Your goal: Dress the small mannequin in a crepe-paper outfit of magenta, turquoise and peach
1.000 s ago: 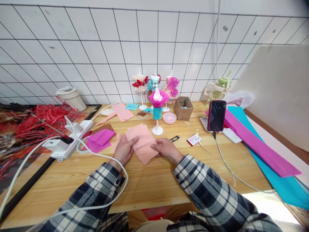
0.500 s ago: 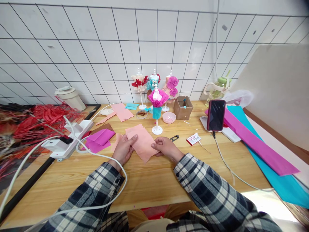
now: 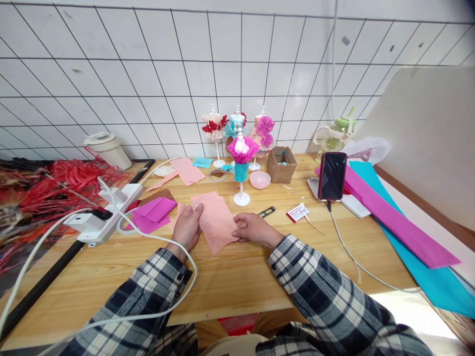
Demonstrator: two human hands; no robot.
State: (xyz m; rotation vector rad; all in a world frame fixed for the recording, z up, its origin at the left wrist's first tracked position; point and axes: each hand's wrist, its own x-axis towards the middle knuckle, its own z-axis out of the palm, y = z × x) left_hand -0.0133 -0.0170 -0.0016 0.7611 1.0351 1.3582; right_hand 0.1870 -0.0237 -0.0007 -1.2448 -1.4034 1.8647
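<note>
Between my hands is a peach sheet of crepe paper (image 3: 217,222), tilted above the table. My left hand (image 3: 187,226) pinches its left edge, thumb on top. The fingers of my right hand (image 3: 254,228) are closed on its lower right edge. Just beyond the sheet stands a small white dress form (image 3: 241,170) on a round base, wrapped in turquoise with a magenta paper ruffle. A small dark tool with a slotted handle (image 3: 267,212) lies by my right hand, partly hidden behind it. Folded magenta paper (image 3: 154,215) lies left of my left hand.
Several decorated dress forms (image 3: 237,123) stand at the wall, near a pink bowl (image 3: 260,180) and a cardboard box (image 3: 282,165). A phone (image 3: 332,176) stands at right beside long paper strips (image 3: 401,217). A white cable (image 3: 189,267) loops over my left forearm from the power strip (image 3: 111,217).
The peach sheet has turned slightly, and its lower corner has shifted left and towards me. My left hand has moved a little left; my right hand has shifted its grip slightly.
</note>
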